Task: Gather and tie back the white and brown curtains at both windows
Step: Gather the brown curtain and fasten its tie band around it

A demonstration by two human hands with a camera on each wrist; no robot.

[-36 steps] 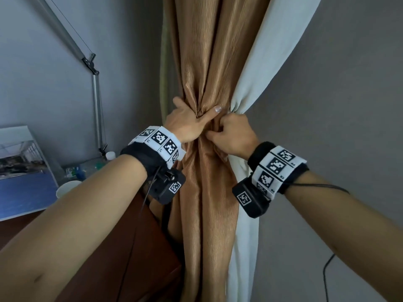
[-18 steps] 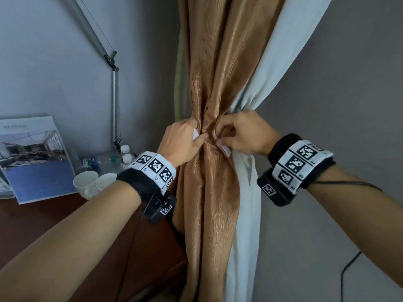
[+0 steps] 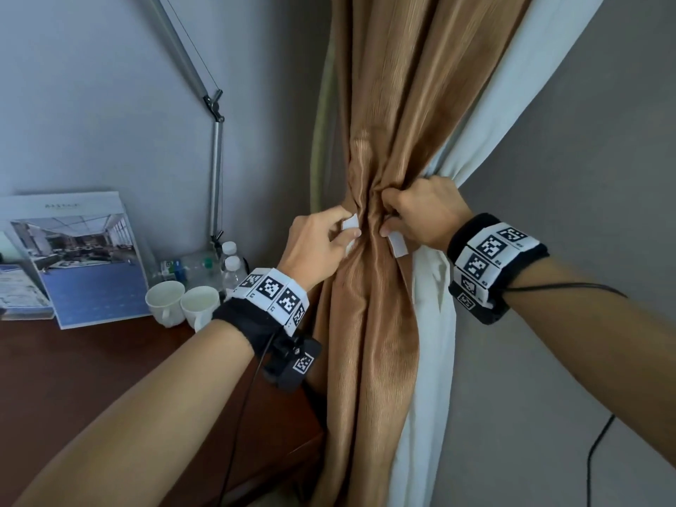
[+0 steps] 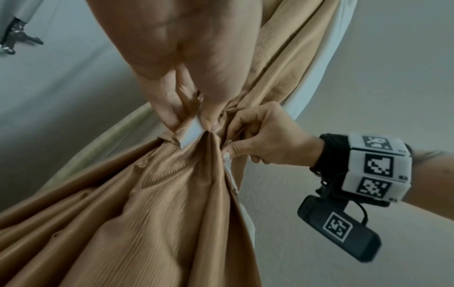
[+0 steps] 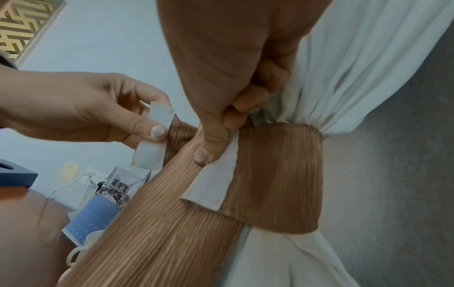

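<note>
A ribbed brown curtain and a white curtain hang bunched together in the room's corner. A brown tieback band wraps the bundle from the right. My left hand pinches the band's left end by its white fastening strip. My right hand pinches the right end, thumb on its white strip. The two strips are a short gap apart at the front of the bundle. In the left wrist view the left strip sits between my fingertips.
A dark wooden desk stands to the left with two white cups, water bottles and a propped brochure. A metal lamp arm rises behind them. A black cable hangs along the grey wall on the right.
My hands went from gripping the bunched fabric to pinching the tieback's two ends. The white strips have come into view and stay slightly apart. The head view shifted, showing more of the desk.
</note>
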